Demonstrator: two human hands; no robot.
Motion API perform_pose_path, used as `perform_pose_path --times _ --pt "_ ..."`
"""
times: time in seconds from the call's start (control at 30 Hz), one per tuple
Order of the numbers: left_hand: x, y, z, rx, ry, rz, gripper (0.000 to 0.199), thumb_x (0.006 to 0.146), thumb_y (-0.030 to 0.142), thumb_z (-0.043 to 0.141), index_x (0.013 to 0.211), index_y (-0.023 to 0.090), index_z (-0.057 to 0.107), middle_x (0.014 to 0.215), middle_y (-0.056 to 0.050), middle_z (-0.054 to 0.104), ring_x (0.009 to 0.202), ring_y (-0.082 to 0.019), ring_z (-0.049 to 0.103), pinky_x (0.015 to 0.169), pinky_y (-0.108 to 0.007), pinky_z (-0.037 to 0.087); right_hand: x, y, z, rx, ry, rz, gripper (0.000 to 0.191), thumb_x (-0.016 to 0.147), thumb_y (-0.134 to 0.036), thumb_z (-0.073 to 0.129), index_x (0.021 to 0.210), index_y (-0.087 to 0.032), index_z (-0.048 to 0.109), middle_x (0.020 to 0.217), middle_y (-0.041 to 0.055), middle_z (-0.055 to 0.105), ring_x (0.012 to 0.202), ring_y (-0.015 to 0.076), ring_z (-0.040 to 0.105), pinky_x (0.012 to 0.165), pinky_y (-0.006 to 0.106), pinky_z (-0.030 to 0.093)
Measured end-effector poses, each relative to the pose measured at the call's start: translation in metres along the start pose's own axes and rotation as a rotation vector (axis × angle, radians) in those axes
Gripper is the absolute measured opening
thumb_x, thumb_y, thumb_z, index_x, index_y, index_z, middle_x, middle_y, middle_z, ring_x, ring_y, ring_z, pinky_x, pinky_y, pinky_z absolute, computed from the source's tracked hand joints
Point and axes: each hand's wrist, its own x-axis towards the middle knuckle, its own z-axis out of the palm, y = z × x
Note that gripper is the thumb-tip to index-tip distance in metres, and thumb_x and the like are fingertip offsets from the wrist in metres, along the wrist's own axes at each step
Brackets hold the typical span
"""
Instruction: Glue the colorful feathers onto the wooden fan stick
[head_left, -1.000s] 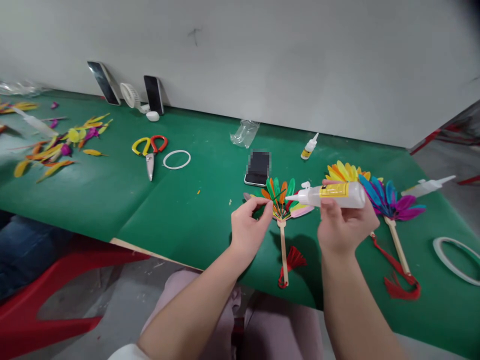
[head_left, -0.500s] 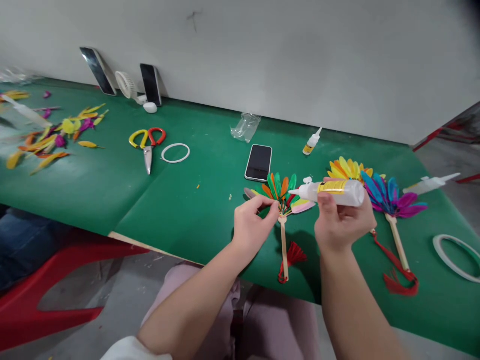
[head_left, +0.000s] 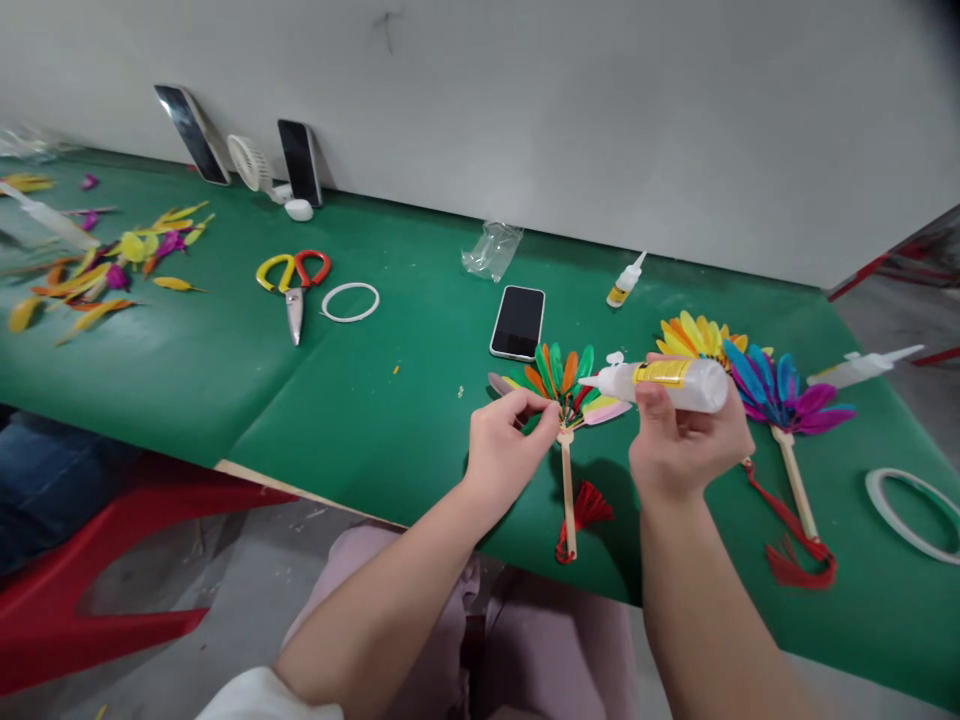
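A small feather fan with a pale wooden handle and a red tassel lies on the green table before me. Its feathers are green, orange, red, yellow and pink. My left hand pinches at the left base of the feathers, thumb and forefinger closed; a greyish feather shows behind it, its quill end hidden by the fingers. In my right hand is a clear glue bottle with a yellow label, tipped sideways. Its white nozzle points left, just over the feathers; I cannot tell whether it touches them.
Right of my hand lie a blue-purple feather fan, a yellow one, another glue bottle and a white ring. Beyond are a phone, plastic wrap and a small bottle. Leftward are scissors and loose feathers.
The view has shifted very slightly. Both hands, the glue bottle and the fan keep nearly the same positions.
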Motion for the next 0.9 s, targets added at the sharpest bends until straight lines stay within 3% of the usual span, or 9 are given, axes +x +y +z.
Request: perform_pose_path --times 0.7,0.9 --pt "0.0009 -0.0019 0.0001 -0.056 -0.026 -0.042 0.016 0.073 0.029 0.053 0.063 0.016 0.057 0.054 0.003 0.054 0.049 -0.008 0.047 0.049 -0.02 0.038 0.0025 -0.0022 -0.0004 -0.01 0.027 0.003 0.023 0.063 -0.034 0.068 0.08 -0.019 0.064 0.069 0.0031 0.066 0.053 0.014 0.058 0.045 0.026 0.045" --pt "0.0011 -0.0026 0.0009 -0.062 -0.016 -0.048 0.016 0.072 0.029 0.054 0.063 0.017 0.057 0.055 0.003 0.055 0.049 -0.007 0.046 0.048 -0.019 0.038 -0.0009 -0.0016 -0.0003 0.04 -0.038 -0.008 0.024 0.065 -0.035 0.067 0.08 -0.018 0.063 0.074 0.0044 0.065 0.063 0.0166 0.06 0.053 0.029 0.049"
